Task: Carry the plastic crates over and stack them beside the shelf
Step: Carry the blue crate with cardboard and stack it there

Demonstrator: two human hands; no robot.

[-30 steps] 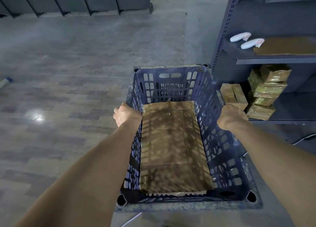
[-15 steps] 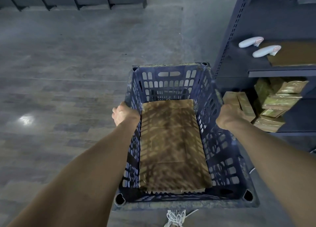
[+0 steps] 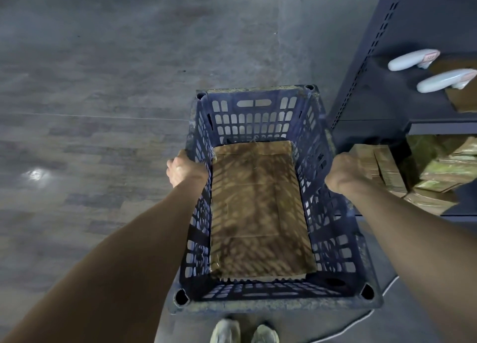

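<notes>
Tripping: white cable [image 3: 348,328] on the floor just right of the shoes [image 3: 244,331], partly hidden under the crate; likely to catch a foot on a blind step toward the shelf.
Sliding: loose cardboard sheet [image 3: 258,208] flat on the crate bottom; apt to shift if tilted while lowering.
Crate: dark blue plastic crate [image 3: 254,115] carried lengthwise in front of the body, above the shoes, seemingly off the floor.
Left hand [image 3: 184,171]: clenched on the left long rim, about midway along; fingertips out of sight on the outer side.
Right hand [image 3: 343,171]: wrapped over the right long rim opposite, same grasp.
Bumping: right rim and knuckles near the shelf [image 3: 382,97] and its stacked brown packets [image 3: 382,167]; apt to knock or pinch there.
Farther: two white gadgets [image 3: 413,60] on the shelf board; grey floor [image 3: 103,110] to the left; no other crate in view.
</notes>
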